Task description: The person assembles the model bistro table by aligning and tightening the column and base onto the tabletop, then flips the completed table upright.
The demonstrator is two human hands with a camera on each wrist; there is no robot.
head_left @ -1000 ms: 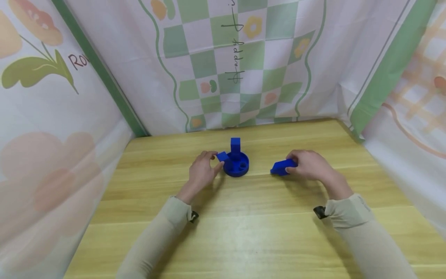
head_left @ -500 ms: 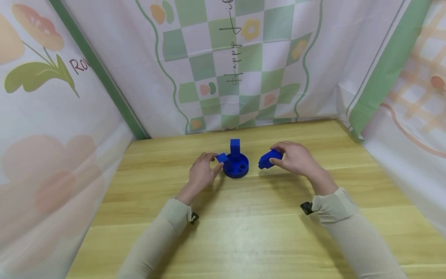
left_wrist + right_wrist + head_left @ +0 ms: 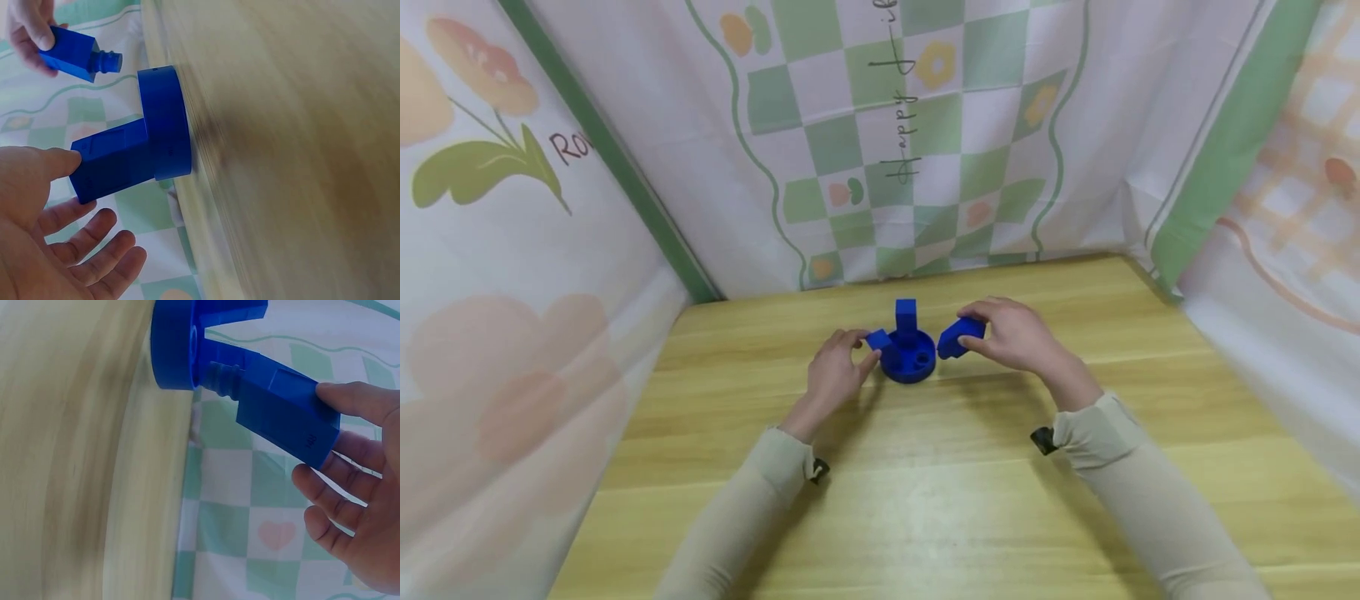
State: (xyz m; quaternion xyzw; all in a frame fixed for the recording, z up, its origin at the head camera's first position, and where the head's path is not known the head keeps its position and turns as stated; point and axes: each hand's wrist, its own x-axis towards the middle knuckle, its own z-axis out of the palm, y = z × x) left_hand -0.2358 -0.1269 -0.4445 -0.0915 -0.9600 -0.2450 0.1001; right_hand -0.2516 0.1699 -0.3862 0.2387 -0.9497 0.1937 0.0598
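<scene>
A round blue base (image 3: 910,377) with a raised rim lies on the table, a round hole showing inside it. Two blue rectangular blocks rise from it: a back block (image 3: 906,317) and a left block (image 3: 879,341). My left hand (image 3: 833,377) pinches the left block's outer end between thumb and index finger, the other fingers spread. My right hand (image 3: 1017,337) pinches another blue block (image 3: 287,409) by its outer end, held tilted just right of the base. From that block's other end sticks a ridged round peg (image 3: 222,380), pointing toward the base; whether they touch I cannot tell.
The wooden table (image 3: 910,500) spreads around the base on every side. A patterned cloth (image 3: 917,158) hangs along the table's back edge, with more cloth at the left and right sides. A dark device (image 3: 1043,440) sits at the right cuff.
My right hand has carried its blue block leftward and slightly away from me, up to the base's right side, turning it more steeply. The left hand and the base have stayed in place.
</scene>
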